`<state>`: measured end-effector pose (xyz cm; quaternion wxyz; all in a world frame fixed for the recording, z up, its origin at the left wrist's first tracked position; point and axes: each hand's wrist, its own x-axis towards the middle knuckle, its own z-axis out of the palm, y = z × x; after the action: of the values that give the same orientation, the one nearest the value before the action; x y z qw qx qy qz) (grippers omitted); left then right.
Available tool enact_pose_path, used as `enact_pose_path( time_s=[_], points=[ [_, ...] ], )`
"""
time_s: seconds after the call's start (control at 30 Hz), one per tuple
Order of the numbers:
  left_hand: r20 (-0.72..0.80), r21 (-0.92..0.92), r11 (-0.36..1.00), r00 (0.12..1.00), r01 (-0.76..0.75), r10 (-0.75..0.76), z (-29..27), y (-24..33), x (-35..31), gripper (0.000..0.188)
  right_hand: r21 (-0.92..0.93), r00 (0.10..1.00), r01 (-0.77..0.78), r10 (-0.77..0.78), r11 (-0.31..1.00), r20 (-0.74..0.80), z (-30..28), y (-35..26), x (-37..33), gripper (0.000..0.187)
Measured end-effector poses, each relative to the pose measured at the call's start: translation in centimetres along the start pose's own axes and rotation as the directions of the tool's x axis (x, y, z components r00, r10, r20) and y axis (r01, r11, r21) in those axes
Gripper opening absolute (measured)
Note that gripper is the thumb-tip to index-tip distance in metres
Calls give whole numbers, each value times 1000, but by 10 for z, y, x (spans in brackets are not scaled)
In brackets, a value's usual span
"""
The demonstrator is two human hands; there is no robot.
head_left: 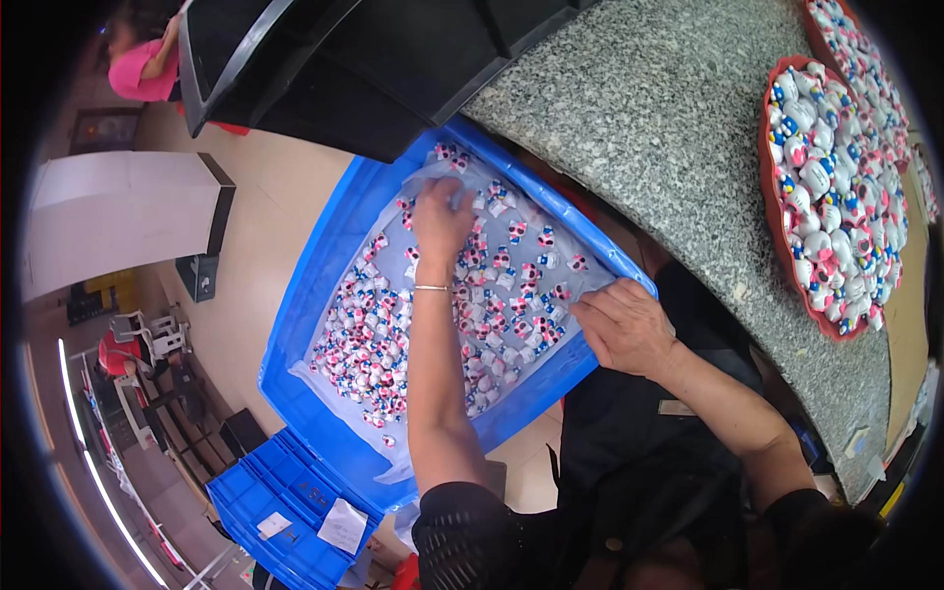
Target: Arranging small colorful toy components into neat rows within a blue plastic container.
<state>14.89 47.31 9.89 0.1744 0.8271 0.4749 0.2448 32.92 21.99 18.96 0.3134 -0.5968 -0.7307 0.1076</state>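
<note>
A blue plastic bin point(313, 270) lies in front of me, lined with a thin whitish sheet point(393, 457). Many small white, pink and blue figurines point(359, 334) are spread over the sheet, crowded most thickly at the left. My left hand point(442, 216) reaches down over the far part of the bin, its fingers bent and apart among the figurines; nothing shows in its grasp. At the right side, my right hand point(625, 327) is closed on the bin's rim, near the corner.
A speckled stone counter point(629, 108) runs along the right, bearing a red scalloped tray point(774, 187) heaped with similar figurines. A black crate point(364, 69) overhangs the bin's far end. Blue folded crates point(285, 497) sit at lower left. Someone in pink point(143, 71) is at far left.
</note>
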Motion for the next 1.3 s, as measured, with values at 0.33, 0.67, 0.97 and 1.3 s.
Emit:
enact_pose_path(
  time_s=[0.33, 0.67, 0.97, 1.3],
  points=[
    [44, 20, 993, 992, 115, -116, 7, 13, 1, 38, -3, 999, 26, -26, 1000, -19, -1, 0, 1, 21],
    [185, -571, 739, 933, 357, -308, 8, 1, -2, 31, -23, 997, 63, -64, 998, -41, 1, 3, 0, 22],
    [-113, -186, 982, 994, -20, -1, 30, 1, 0, 24, -15, 996, 64, -65, 998, -62, 2, 3, -1, 20],
    [41, -18, 1000, 999, -22, 23, 31, 11, 0, 29, -29, 994, 76, -79, 997, -82, 2, 2, 0, 20]
  ],
)
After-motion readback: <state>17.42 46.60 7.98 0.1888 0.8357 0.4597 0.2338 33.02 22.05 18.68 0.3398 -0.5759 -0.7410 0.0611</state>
